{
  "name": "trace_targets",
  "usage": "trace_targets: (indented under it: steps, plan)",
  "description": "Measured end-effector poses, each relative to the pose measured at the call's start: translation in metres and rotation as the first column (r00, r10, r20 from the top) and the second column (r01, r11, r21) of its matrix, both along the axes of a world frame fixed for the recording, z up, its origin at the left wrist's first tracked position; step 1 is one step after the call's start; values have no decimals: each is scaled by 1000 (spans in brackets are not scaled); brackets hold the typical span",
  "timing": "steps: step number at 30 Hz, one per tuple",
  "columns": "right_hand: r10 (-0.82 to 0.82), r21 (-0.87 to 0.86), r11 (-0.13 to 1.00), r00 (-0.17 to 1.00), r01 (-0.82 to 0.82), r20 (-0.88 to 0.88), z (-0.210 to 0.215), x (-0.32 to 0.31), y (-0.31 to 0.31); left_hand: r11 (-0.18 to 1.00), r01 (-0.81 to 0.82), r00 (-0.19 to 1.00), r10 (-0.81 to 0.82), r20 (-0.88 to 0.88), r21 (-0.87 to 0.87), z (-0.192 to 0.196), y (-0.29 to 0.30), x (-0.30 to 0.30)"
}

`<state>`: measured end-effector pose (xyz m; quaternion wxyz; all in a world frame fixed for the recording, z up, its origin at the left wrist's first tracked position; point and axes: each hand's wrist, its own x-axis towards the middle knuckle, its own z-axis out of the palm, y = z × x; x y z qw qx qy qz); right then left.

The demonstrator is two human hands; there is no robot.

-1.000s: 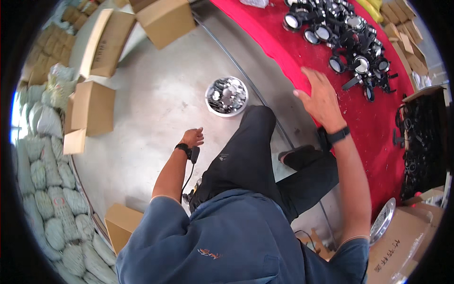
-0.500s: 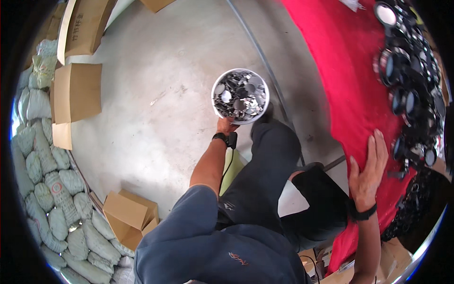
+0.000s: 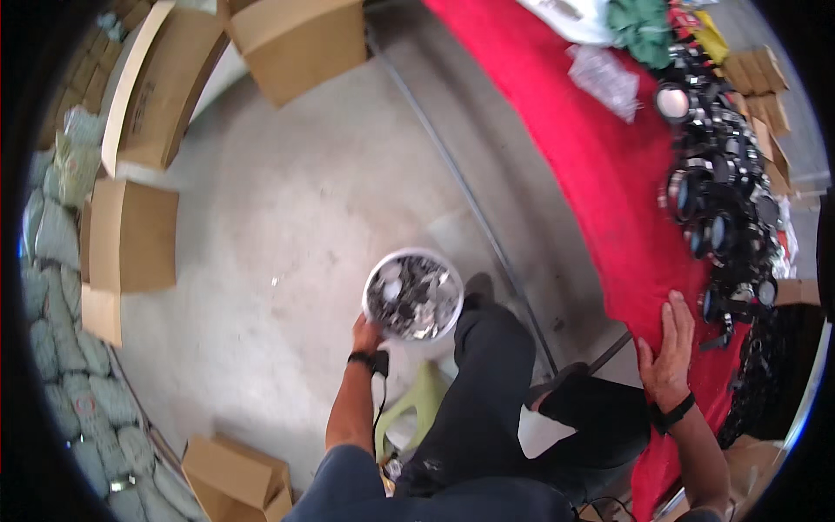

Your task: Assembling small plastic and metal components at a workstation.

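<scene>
My left hand grips the near left rim of a round white bucket; its fingers are partly hidden against the bucket's side. Dark and silvery small pieces, several of them round discs, fill the bucket. It is beside my shoe, over the grey floor. On the right, my right hand lies flat with fingers stretched out on a red cloth that covers a table. Just beyond its fingertips is a long heap of black pieces with round glassy faces, which look like watches.
A light green stool stands by my leg. Open cardboard boxes line the left side, before stacked pale sacks. Another box stands at the far end. A clear plastic bag and green cloth lie on the table.
The view has shifted, with more of the far end showing. The bucket, still in my left hand, has come nearer to me relative to my shoe. My right hand stays on the red cloth.
</scene>
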<state>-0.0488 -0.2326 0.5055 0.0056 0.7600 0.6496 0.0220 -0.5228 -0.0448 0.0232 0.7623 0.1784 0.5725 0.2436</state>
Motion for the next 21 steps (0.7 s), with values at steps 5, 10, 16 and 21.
trace_targets:
  steps: [5,10,16,21]
  plan:
    - [43,11,999,999,-43,-34,5,-11,6,998,-61,982,56,-182,-24,-7,-17,-137]
    - [24,30,999,999,-22,-45,2,-9,5,936,-351,888,331,-320,-4,-7,-56,-255]
    - [10,12,1000,1000,-10,17,8,-12,7,617,-786,593,728,-343,-48,-24,-123,-296]
    - [19,54,998,1000,-19,9,8,-12,7,528,-847,529,849,11,-52,-27,-144,-295]
